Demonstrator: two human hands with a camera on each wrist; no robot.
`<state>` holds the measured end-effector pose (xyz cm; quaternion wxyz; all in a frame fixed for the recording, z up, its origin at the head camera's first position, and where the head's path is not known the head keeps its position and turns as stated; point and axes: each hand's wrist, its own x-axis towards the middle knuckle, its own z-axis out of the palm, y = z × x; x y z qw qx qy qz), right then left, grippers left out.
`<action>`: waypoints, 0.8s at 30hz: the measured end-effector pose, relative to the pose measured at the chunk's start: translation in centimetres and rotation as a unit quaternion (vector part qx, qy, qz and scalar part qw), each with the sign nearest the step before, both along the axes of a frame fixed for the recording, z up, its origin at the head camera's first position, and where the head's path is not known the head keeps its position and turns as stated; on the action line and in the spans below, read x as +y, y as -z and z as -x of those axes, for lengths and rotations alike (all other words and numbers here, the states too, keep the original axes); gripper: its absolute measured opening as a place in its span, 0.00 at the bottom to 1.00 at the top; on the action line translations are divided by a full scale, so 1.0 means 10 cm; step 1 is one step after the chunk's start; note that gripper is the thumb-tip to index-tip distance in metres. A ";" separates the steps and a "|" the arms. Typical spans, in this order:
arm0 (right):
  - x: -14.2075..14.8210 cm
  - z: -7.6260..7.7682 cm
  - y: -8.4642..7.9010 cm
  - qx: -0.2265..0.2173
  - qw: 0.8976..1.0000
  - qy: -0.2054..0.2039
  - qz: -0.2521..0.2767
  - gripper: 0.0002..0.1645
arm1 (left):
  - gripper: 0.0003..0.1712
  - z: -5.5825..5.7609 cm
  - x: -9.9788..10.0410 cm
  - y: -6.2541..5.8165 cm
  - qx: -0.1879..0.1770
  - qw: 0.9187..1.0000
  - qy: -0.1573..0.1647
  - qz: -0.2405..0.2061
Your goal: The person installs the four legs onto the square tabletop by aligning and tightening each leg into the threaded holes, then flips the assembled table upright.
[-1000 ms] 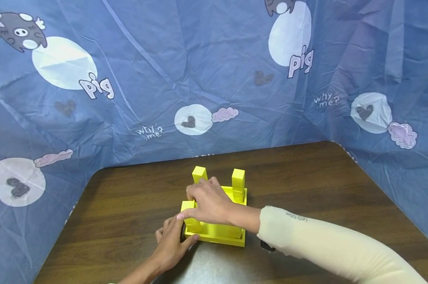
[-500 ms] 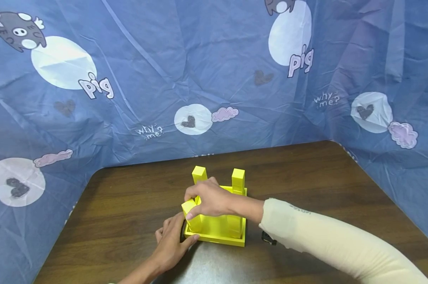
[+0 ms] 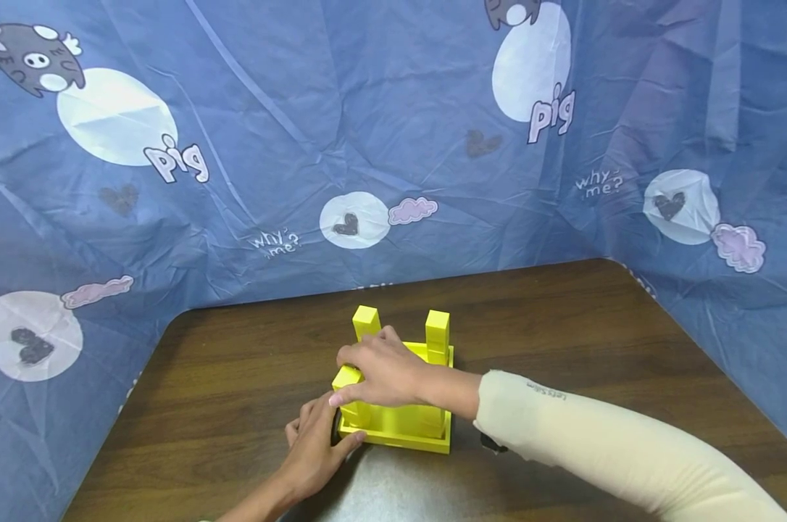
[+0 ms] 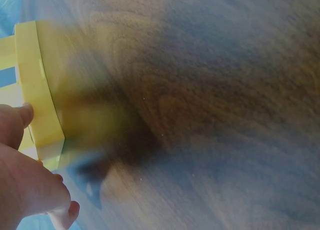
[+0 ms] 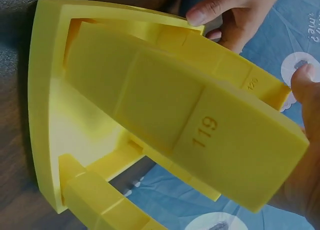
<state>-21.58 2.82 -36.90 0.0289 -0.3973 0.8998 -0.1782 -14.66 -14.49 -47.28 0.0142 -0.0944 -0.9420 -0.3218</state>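
A yellow tray [image 3: 396, 440] sits on the table, with several tall square yellow pillars of stacked blocks rising from its corners. My left hand [image 3: 315, 446] grips the tray's near left corner, thumb on the front rim and fingers along the left side. Over the tray, my right hand [image 3: 387, 370] pinches the top of the near left pillar [image 3: 346, 378] between thumb and fingers. The right wrist view shows that pillar [image 5: 235, 70] marked 120. Large in front of it is another pillar [image 5: 195, 125], marked 119. Its top is hidden by my right arm in the head view.
Two more pillars stand at the tray's far left [image 3: 366, 319] and far right [image 3: 437, 333]. The brown wooden table [image 3: 530, 312] reaches back to a blue printed cloth [image 3: 269, 145] hanging behind and at both sides. A cream sleeve [image 3: 576, 428] covers my right forearm.
Half a second ago the top of the near left pillar was turned and leaning; now it stands straighter. My right hand has shifted slightly left with it. The left hand and tray stay put.
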 end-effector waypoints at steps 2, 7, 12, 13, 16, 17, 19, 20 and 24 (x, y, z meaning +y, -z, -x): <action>0.01 0.00 -0.02 0.001 1.000 -0.011 -0.009 0.32 | 0.36 0.00 0.00 0.00 0.004 1.000 -0.001 0.001; 0.06 0.01 -0.08 -0.032 0.998 -0.054 -0.008 0.33 | 0.36 0.01 0.00 -0.01 -0.003 1.000 0.000 -0.002; 0.08 0.02 -0.09 -0.039 0.997 -0.059 0.007 0.26 | 0.36 0.01 -0.01 -0.02 -0.007 1.000 0.002 0.003; 0.08 0.02 -0.08 -0.032 0.998 -0.057 0.008 0.25 | 0.36 0.02 -0.01 -0.02 -0.007 1.000 0.001 0.004; 0.06 0.02 -0.06 -0.005 0.999 -0.051 0.007 0.25 | 0.35 0.02 0.00 -0.02 -0.004 1.000 -0.001 0.005; 0.05 0.02 -0.06 0.003 0.999 -0.051 0.007 0.25 | 0.35 0.02 0.00 -0.01 -0.004 1.000 -0.002 0.005; 0.03 0.02 -0.04 0.016 0.999 -0.050 0.007 0.26 | 0.35 0.01 0.00 -0.01 -0.004 1.000 -0.002 0.003; 0.03 0.02 -0.04 0.019 0.999 -0.049 0.009 0.27 | 0.35 0.01 0.00 -0.01 -0.004 1.000 -0.003 0.001; 0.01 0.01 -0.02 0.013 0.999 -0.040 0.022 0.29 | 0.37 0.00 -0.01 -0.01 -0.006 1.000 -0.003 -0.007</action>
